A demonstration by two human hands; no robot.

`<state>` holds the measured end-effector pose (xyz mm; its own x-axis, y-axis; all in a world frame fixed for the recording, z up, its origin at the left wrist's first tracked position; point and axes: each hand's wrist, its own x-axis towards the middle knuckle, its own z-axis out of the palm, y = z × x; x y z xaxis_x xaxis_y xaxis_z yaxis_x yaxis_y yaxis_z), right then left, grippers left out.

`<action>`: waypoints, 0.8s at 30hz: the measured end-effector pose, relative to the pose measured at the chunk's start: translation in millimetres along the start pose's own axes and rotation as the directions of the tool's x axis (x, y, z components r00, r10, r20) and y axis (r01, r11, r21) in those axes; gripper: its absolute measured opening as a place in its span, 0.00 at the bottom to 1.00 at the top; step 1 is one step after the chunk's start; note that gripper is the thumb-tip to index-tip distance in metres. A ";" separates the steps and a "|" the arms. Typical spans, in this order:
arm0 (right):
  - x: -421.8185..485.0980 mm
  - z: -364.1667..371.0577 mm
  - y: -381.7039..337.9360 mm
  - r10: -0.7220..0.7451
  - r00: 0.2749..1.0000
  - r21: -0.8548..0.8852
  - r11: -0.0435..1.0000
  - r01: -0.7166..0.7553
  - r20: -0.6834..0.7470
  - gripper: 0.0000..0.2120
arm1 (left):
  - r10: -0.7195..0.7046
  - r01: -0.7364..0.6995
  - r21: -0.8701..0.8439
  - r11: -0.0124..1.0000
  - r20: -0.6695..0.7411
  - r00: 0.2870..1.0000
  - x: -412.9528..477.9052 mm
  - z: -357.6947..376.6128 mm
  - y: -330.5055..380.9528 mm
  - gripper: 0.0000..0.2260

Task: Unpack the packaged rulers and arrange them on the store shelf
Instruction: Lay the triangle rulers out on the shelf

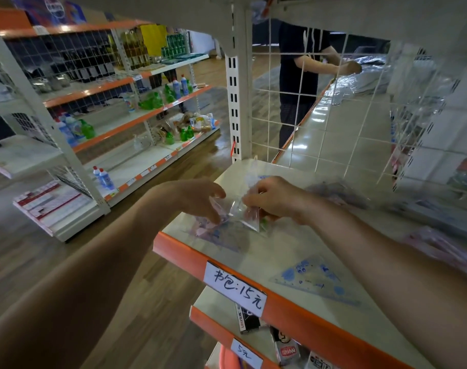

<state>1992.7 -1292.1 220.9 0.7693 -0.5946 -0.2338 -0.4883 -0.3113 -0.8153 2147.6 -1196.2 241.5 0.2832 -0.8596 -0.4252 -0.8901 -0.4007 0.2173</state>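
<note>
Both hands work over the left end of the white store shelf (pixel 267 251). My right hand (pixel 269 199) pinches the top of a clear plastic ruler package (pixel 239 213) and holds it a little above the shelf. My left hand (pixel 200 198) has its fingers spread at the package's lower left side, touching pinkish rulers (pixel 203 230) that lie on the shelf under it. A clear blue-printed triangle ruler (pixel 316 279) lies flat on the shelf nearer to me, close to the orange front edge (pixel 293 307).
A white wire grid (pixel 333 123) backs the shelf, and a slotted post (pixel 233 102) stands at its left corner. More plastic packages (pixel 440 243) lie at the right. A handwritten price label (pixel 235 288) hangs on the orange edge. A person (pixel 304 78) stands behind the grid.
</note>
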 end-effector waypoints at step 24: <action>-37.7 -21.1 23.1 0.117 0.989 0.394 0.916 -0.075 -0.085 0.07 | -0.101 -0.125 -0.622 0.773 -0.316 0.943 -6.4 -27.2 -4.7 0.13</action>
<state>1943.8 -1292.5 222.0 0.6689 -0.6877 -0.2822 -0.3426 0.0518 -0.9381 2159.7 -1197.4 267.1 0.4700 -0.8706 -0.1455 -0.5016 -0.3991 0.7675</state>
